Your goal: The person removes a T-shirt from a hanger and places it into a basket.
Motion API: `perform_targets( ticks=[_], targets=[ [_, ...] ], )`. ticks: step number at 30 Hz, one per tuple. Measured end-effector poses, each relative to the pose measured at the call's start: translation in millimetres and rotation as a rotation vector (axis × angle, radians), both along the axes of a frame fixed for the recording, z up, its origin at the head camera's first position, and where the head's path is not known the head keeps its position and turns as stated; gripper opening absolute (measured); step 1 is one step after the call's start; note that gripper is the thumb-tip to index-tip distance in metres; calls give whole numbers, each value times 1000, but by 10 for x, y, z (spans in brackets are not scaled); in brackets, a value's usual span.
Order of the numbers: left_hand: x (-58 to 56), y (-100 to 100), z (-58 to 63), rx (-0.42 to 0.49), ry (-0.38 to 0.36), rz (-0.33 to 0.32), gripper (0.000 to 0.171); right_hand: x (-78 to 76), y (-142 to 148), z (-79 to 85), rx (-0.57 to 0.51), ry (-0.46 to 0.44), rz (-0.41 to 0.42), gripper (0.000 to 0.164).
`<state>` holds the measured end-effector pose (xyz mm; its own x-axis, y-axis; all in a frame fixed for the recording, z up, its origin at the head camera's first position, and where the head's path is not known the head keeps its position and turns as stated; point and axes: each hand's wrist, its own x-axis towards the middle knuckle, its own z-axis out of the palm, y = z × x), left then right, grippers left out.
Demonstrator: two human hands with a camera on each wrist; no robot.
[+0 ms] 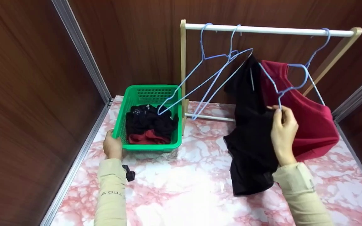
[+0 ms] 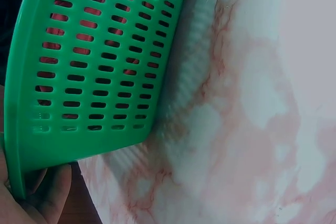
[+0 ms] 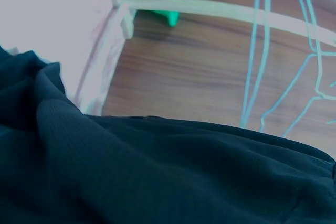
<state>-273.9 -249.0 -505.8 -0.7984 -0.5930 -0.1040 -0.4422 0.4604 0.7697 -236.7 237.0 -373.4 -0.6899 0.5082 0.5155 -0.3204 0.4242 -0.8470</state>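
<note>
My left hand [image 1: 112, 145] grips the left rim of a green plastic basket [image 1: 151, 147]; its fingers curl under that rim in the left wrist view. Dark clothes [image 1: 149, 121] and a red cloth [image 1: 148, 137] lie inside the basket. On the right, my right hand [image 1: 284, 130] pinches a blue wire hanger [image 1: 270, 80] close to its neck. A black garment [image 1: 253, 138] drapes from this hanger, in front of a red garment [image 1: 316, 125] that hangs on the rack. Black cloth [image 3: 173, 171] fills the lower right wrist view, where the hand is hidden.
A rack with a white rail [image 1: 269, 29] and wooden posts [image 1: 183, 72] stands at the back. Bare blue hangers [image 1: 211, 84] hang from its left part, one corner reaching over the basket. A small black object [image 1: 130, 173] shows beside the left sleeve. Brown panels [image 1: 27, 78] enclose the marbled surface [image 1: 174, 185].
</note>
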Motion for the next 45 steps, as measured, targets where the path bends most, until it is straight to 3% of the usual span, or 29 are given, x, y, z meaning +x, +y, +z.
perform_targets(
  ticks=[9, 12, 18, 23, 29, 36, 41, 45],
  targets=[
    [-18, 13, 9, -27, -38, -9, 46, 100, 26, -289, 21, -10, -34, 29],
    [-42, 48, 18, -66, -21, 3, 50, 117, 33, -354, 38, -5, -32, 28],
    [-128, 237, 100, -193, 189, 40, 50, 158, 58, -454, 25, -27, 28, 25],
    [-179, 481, 209, -252, 335, 31, 39, 207, 66, -501, 11, -119, 85, 25],
    [-220, 788, 259, -279, 416, -68, 28, 224, 97, -552, -11, -201, 131, 23],
    [-262, 1201, 283, -321, 483, -273, 21, 195, 137, -613, 32, -215, 108, 19],
    [-278, 1488, 339, -408, 567, -388, 22, 187, 147, -625, 54, -232, 116, 18],
    [-280, 1712, 419, -429, 560, -507, 26, 173, 166, -608, 59, -256, 161, 16]
  ],
)
